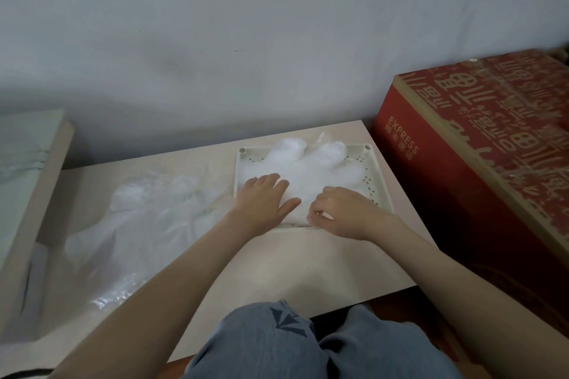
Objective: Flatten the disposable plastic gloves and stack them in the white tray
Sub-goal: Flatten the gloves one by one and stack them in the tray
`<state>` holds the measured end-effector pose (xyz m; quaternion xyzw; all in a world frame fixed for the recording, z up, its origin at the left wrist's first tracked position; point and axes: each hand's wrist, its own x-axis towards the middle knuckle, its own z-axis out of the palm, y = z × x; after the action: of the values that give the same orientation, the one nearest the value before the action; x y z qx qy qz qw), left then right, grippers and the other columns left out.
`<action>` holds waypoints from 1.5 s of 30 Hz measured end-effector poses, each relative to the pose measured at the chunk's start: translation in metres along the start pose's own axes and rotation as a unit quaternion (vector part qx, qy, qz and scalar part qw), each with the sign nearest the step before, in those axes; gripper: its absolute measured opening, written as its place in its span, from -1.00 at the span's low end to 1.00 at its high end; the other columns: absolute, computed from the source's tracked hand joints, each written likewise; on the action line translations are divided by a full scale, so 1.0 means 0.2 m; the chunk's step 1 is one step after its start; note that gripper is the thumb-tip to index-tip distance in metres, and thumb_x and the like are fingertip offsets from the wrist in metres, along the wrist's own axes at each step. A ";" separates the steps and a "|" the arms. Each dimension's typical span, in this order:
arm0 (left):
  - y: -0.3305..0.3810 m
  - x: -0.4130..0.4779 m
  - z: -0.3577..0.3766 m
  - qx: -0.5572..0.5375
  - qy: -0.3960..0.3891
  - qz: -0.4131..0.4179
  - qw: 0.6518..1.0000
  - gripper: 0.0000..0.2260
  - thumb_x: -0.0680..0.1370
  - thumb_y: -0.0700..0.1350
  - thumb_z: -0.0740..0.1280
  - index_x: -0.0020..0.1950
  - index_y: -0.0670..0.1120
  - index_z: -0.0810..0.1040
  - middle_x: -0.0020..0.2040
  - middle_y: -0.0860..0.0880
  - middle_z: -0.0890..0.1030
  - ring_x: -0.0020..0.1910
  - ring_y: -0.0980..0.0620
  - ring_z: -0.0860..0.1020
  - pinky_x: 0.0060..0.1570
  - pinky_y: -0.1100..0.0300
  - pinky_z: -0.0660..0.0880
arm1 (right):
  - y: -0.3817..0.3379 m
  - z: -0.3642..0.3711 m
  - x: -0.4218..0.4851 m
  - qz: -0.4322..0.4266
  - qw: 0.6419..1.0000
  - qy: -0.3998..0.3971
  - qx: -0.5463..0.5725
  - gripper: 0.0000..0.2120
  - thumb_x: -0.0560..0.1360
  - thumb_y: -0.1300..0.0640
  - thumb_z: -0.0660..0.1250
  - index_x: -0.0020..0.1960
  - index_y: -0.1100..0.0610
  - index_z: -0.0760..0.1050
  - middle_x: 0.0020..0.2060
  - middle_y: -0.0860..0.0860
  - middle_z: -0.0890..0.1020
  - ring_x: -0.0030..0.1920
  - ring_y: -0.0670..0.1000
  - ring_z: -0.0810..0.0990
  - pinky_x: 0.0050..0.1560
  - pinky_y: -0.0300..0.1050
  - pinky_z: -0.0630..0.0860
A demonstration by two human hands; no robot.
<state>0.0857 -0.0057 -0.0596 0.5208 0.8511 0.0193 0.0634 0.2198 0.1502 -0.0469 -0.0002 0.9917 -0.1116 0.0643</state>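
Note:
A white perforated tray (374,175) sits at the far right of the low table. A stack of clear plastic gloves (311,166) lies in it, fingers pointing away from me and puffed up. My left hand (264,198) presses flat on the stack's left side, fingers straight. My right hand (345,212) rests at the stack's near edge with its fingers curled, pinching the glove's cuff. More loose clear gloves (147,224) lie spread over the table's left half.
The table (277,271) is pale wood, with its front edge above my knees. A large red cardboard box (480,144) stands close against its right side. A pale box with plastic (27,169) stands at the left. A white wall is behind.

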 end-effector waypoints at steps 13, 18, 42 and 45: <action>-0.09 0.13 0.18 0.035 -0.088 0.029 0.995 -0.16 0.28 0.43 -0.36 0.53 0.14 -0.28 0.56 -0.02 -0.26 0.54 -0.01 -0.23 0.47 -0.07 -0.25 | 0.05 0.16 0.16 0.212 0.977 0.001 0.013 -0.39 0.64 -0.12 -0.03 0.57 0.08 -0.17 0.57 0.09 -0.10 0.56 0.06 -0.17 0.51 -0.01 -0.16; -0.12 0.14 0.18 0.036 -0.090 0.054 0.994 -0.16 0.30 0.43 -0.35 0.53 0.11 -0.29 0.56 -0.02 -0.28 0.54 0.00 -0.25 0.48 -0.06 -0.26 | 0.11 0.15 0.15 0.254 0.967 -0.007 0.018 -0.38 0.64 -0.14 -0.06 0.57 0.09 -0.19 0.56 0.12 -0.13 0.55 0.08 -0.19 0.51 0.02 -0.18; -0.15 0.17 0.19 0.048 -0.090 0.080 0.992 -0.10 0.30 0.47 -0.26 0.53 0.05 -0.33 0.55 -0.03 -0.31 0.52 0.01 -0.30 0.47 -0.08 -0.29 | 0.13 0.05 0.43 0.253 0.936 0.232 0.078 -0.81 0.59 0.19 0.14 -0.03 0.21 0.52 -0.10 0.11 0.55 0.00 0.13 0.44 0.01 -0.04 0.31; -0.15 0.18 0.18 0.046 -0.099 0.089 0.990 -0.11 0.34 0.47 -0.19 0.53 0.05 -0.33 0.55 -0.03 -0.32 0.52 0.01 -0.32 0.47 -0.08 -0.30 | 0.14 0.02 0.43 0.270 0.914 0.268 0.142 -0.73 0.59 0.19 0.16 -0.29 0.16 0.32 -0.27 0.07 0.43 -0.13 0.11 0.37 -0.08 0.00 0.33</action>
<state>0.0468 0.0110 -0.1015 0.5966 0.7906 -0.0663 0.1213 0.1344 0.1752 -0.0683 0.3066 0.9077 -0.2258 -0.1763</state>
